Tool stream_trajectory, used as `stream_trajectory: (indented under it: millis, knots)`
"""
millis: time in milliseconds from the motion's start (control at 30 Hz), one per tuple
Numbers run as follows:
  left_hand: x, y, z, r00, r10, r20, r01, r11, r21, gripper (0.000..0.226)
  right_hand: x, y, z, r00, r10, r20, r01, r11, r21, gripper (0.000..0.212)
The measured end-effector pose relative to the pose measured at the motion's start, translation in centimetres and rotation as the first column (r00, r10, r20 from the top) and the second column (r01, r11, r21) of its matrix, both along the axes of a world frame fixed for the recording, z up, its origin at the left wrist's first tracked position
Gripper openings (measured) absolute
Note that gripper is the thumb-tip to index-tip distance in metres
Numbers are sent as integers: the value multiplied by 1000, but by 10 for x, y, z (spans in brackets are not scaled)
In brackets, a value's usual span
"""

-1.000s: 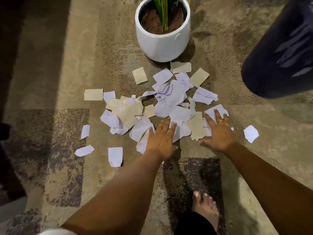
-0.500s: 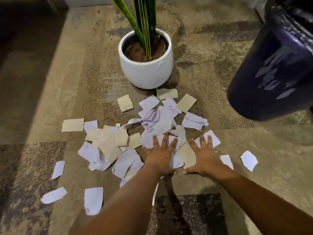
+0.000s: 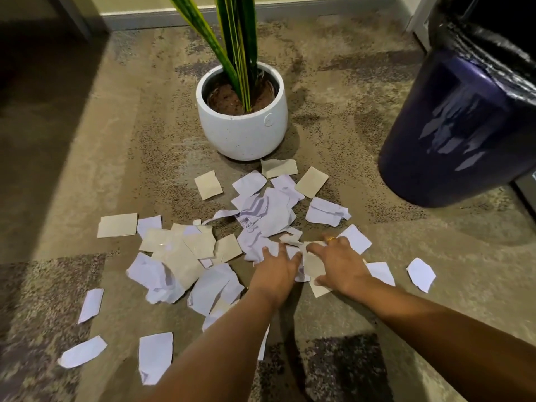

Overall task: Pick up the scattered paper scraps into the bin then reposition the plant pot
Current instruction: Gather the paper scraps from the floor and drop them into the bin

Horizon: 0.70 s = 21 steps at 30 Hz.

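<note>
torn paper scraps (image 3: 261, 216), white and beige, some crumpled, lay scattered on the carpet (image 3: 87, 169) before the white plant pot (image 3: 243, 134). left hand (image 3: 275, 271) and right hand (image 3: 342, 268) clawed the near scraps together, fingers (image 3: 317, 250) curled round them; the dark bin (image 3: 452, 134) stood right

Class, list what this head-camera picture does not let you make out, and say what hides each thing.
All in the head view:
- Inside of the bin: dark, cut off by the right edge.
- Leaf tips of the plant: cut off by the top edge.
- Print on one white scrap: too small to read.
- Whether left hand and right hand grip the scraps: fingertips partly hidden by paper.
</note>
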State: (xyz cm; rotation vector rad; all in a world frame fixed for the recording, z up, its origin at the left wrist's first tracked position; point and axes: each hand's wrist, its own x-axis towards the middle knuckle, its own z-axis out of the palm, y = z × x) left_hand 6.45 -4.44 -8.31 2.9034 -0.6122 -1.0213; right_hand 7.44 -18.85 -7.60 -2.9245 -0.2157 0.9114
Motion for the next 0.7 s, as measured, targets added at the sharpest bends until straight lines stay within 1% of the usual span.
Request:
stream_trajectory:
  millis: [100, 167, 233, 300, 400, 500, 567, 633, 700]
  knots:
    - [3, -2, 5, 998, -3, 56, 8, 996, -86, 45, 1, 1, 1, 999, 32, 3, -32, 999, 31, 59]
    - [8, -4, 10, 993, 107, 56, -96, 981, -169, 32, 1, -3, 1, 1000, 10, -7, -10, 997, 81, 51]
    - [16, -4, 15, 974, 225, -18, -223, 951, -215, 32, 2, -7, 0, 999, -40, -24, 43, 991, 126, 44]
    - [21, -4, 19, 959, 281, -47, -284, 928, -243, 34, 4, -12, 1, 994, -106, -29, 109, 980, 165, 40]
    - [25, -2, 26, 933, 359, -23, -349, 886, -307, 30, 8, -22, 9, 983, -181, -8, 179, 959, 219, 38]
    - [32, -3, 39, 896, 444, -1, -411, 829, -380, 29, 11, -29, 24, 967, -247, 68, 218, 933, 287, 28]
    - [38, -6, 52, 878, 479, 19, -421, 790, -445, 27, 13, -34, 37, 939, -319, 130, 259, 902, 345, 22]
    - [46, -10, 66, 855, 517, 47, -421, 743, -520, 25, 13, -38, 53, 900, -399, 174, 306, 864, 400, 22]
    - [56, -16, 82, 811, 581, 70, -439, 683, -584, 24, 15, -42, 70, 854, -474, 216, 342, 823, 454, 23]
